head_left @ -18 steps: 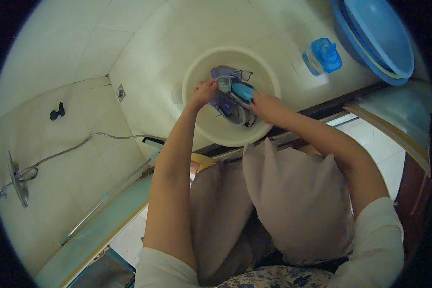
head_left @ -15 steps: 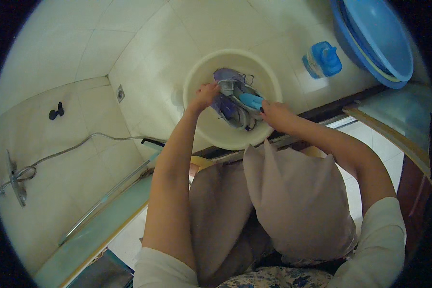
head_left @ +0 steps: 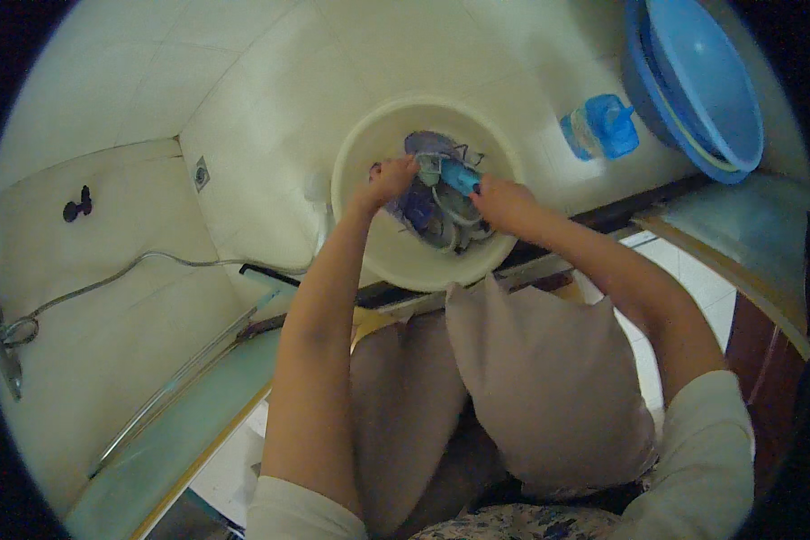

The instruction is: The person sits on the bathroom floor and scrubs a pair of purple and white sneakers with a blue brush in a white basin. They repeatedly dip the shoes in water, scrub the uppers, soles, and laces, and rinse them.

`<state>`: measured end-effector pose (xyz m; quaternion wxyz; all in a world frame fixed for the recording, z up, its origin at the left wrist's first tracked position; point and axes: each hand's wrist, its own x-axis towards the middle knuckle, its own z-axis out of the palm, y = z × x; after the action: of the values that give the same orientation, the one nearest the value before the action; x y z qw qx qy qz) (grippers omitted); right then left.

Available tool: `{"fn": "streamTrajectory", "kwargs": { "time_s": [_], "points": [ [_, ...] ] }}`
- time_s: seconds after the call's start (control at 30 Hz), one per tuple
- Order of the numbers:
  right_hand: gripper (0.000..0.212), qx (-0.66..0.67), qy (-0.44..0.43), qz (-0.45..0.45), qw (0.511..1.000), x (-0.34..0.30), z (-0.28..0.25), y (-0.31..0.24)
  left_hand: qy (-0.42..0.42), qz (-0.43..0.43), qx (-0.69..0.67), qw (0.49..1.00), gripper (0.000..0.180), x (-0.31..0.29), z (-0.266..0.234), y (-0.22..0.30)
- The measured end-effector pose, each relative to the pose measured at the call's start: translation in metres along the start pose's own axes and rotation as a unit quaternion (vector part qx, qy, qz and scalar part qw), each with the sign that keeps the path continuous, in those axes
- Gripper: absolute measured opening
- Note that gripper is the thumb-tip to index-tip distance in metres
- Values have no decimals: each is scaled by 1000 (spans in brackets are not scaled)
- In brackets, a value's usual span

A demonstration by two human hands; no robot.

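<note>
A pair of purple and grey shoes (head_left: 416, 205) with pale laces lies in a cream round basin (head_left: 362, 241). My left hand (head_left: 391, 180) is closed on the left edge of a shoe. In my right hand (head_left: 504, 205) is a blue brush (head_left: 460, 176), gripped at its near end and laid against the upper of the shoe near its tongue. The bristle side of the brush faces down and is hidden. Both hands are over the basin, close together.
Right of the basin stands a blue bottle or jug (head_left: 601, 127). Blue basins (head_left: 704, 81) lean stacked at the far right. A shower hose (head_left: 182, 261) runs along the left to a shower head (head_left: 322, 216) beside the basin. A floor drain (head_left: 202, 173) lies further left. A raised sill passes under the near rim.
My right hand has moved the brush slightly up and left, further over the shoe. My left hand keeps its hold on the shoe. The whole view has shifted slightly.
</note>
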<state>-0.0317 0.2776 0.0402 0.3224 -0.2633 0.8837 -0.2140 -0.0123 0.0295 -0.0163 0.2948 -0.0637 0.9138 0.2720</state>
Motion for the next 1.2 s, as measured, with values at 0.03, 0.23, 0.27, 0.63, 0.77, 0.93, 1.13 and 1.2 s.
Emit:
{"fn": "streamTrajectory", "kwargs": {
  "time_s": [0.03, 0.23, 0.27, 0.63, 0.77, 0.93, 1.13, 1.2],
  "points": [
    [37, -12, 1, -18, 1000, 8, -3, -8, 32, -20, -43, 998, 31, 2, 19, -25],
    [36, 41, 3, 56, 998, 19, 26, -19, -57, -1, 36, 998, 36, -2, -8, -6],
    [33, 19, -16, 48, 999, 11, 19, -18, -52, 10, 23, 998, 36, -1, -6, -13],
    [32, 10, -44, 80, 996, 1, 10, -11, 6, -38, 43, 998, 29, -11, -29, 19],
    [33, -151, -81, 5, 985, -15, -28, 2, 126, 83, 97, 984, 28, -22, -22, 8],
    [33, -216, -105, 5, 971, -4, -52, -3, 74, 81, -28, 994, 27, -22, -17, 5],
    [35, -92, 96, -34, 991, 47, 7, -23, 23, 37, -149, 988, 26, -13, 1, 8],
    [37, -62, 52, 24, 996, 48, 20, -34, 29, 7, -157, 987, 27, -16, -7, 12]
  ]
}}
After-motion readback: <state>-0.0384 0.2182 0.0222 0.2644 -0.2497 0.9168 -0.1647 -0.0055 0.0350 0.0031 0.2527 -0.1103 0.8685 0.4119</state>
